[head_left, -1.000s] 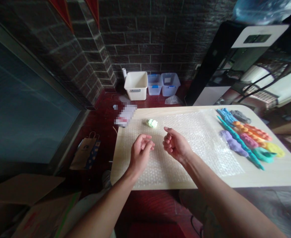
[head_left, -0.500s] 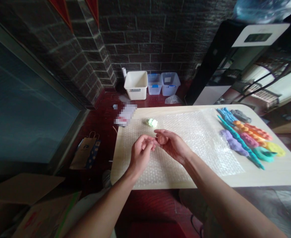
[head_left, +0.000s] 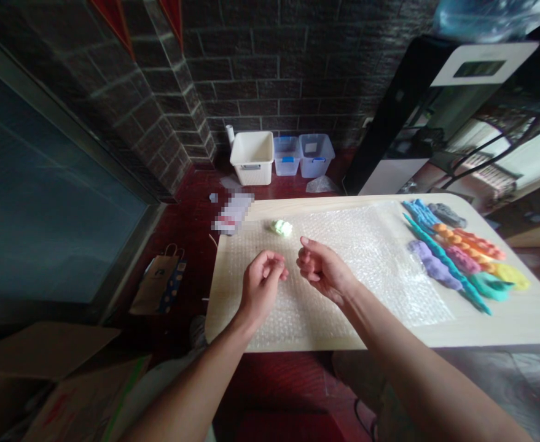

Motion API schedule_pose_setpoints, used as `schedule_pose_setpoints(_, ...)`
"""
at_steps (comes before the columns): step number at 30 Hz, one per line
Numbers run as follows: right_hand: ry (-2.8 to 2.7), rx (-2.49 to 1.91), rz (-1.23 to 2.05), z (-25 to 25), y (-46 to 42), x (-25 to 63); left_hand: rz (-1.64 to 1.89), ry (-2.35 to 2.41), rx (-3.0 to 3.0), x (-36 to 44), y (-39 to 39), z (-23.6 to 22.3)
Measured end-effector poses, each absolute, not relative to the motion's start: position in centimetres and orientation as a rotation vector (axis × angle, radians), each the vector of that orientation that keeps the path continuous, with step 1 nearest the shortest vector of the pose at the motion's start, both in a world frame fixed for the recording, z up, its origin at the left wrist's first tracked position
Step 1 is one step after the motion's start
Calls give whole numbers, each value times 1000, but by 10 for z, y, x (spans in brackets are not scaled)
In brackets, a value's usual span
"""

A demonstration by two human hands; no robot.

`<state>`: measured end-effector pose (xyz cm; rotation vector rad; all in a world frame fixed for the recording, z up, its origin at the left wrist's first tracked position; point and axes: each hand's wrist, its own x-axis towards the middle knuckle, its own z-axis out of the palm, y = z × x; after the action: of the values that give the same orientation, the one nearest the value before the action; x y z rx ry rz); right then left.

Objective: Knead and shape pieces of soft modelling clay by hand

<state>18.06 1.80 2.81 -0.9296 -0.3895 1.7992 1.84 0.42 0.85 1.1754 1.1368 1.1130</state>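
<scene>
My left hand (head_left: 265, 276) is held over the bubble wrap (head_left: 357, 258), thumb and fingertips pinched together. Anything between those fingertips is too small or hidden to make out. Across a small gap, my right hand (head_left: 322, 267) has its fingers curled towards the palm and its thumb raised. Its curled fingers hide whatever may be inside. Just beyond both hands, a small pale-green crumpled lump (head_left: 282, 228) rests on the wrap. Neither hand touches it.
Coloured clay-like pieces lie at the table's right, among them a long teal strip (head_left: 449, 267), a purple lump (head_left: 433, 264) and a yellow lump (head_left: 512, 276). A white bin (head_left: 252, 158) stands on the floor by the wall. A water dispenser (head_left: 389, 123) is at the back right.
My right hand has drawn slightly right, away from my left hand, and its fingers have curled in. Before, the fingertips of both hands met. My left hand has barely moved.
</scene>
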Motion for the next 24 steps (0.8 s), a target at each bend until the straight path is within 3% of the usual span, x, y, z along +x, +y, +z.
schedule_pose_setpoints(12,-365,-1026,1673,33,16,179,1094,1140,1179,20,4,5)
schedule_pose_setpoints(24,-402,-855,1819,25,13,181,1113,1069,1206,20,5,3)
